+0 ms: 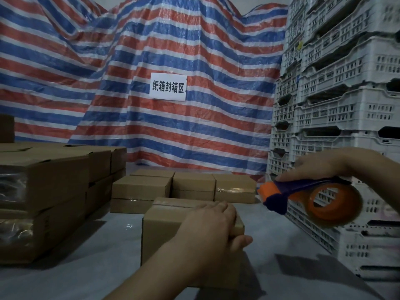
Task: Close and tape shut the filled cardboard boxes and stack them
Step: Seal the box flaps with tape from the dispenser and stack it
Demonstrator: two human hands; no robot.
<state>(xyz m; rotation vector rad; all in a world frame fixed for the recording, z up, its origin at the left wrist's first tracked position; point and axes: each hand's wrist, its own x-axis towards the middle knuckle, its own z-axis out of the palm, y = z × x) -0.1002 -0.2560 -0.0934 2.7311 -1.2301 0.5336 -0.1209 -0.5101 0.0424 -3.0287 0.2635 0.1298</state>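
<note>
The left hand (213,221) lies flat, fingers straight, on the closed flaps of the small brown cardboard box (166,226) directly beneath it, on the grey surface (91,278). The right hand (324,164) grips the orange and purple tape dispenser (303,197), raised just right of the box and clear of it. Best to keep the flaps pressed together, seat the tape over the far edge, then draw it along the seam toward the body. Beyond the hands, a white paper sign (168,87) on the striped tarpaulin (194,50) reads "纸箱封箱区".
</note>
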